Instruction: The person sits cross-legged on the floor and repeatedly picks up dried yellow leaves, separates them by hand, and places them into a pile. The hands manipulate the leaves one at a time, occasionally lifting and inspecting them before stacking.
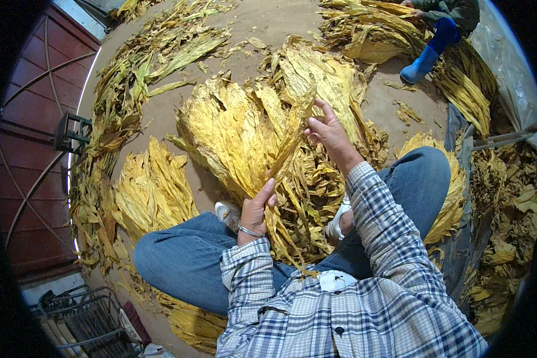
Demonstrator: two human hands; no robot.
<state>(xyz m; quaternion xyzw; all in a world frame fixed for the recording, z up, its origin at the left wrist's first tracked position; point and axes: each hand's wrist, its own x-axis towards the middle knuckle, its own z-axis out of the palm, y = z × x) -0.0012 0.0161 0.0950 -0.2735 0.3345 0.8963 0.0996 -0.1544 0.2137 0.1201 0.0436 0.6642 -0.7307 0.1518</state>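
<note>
My left hand (258, 208) grips a fanned bundle of dried yellow tobacco leaves (226, 129) near their stems, whose ends hang down towards my lap. At the upper right of the bundle, my right hand (324, 125) has its thumb and fingertips at the edge of a single curled tobacco leaf (295, 129), which runs down to my left hand. Whether the fingertips pinch this leaf is not clear. Beneath the bundle, between my shoes, lies a loose heap of crumpled leaves (317, 192). Another spread of yellow leaves (317, 67) lies on the floor just beyond.
Leaf piles lie at the left (154, 192), along the far left (103, 134) and at the right (456, 192). A co-worker's blue boot (418, 67) stands by leaves at the upper right. A red metal door (36, 147) and a metal-framed rack (89, 317) are at the left.
</note>
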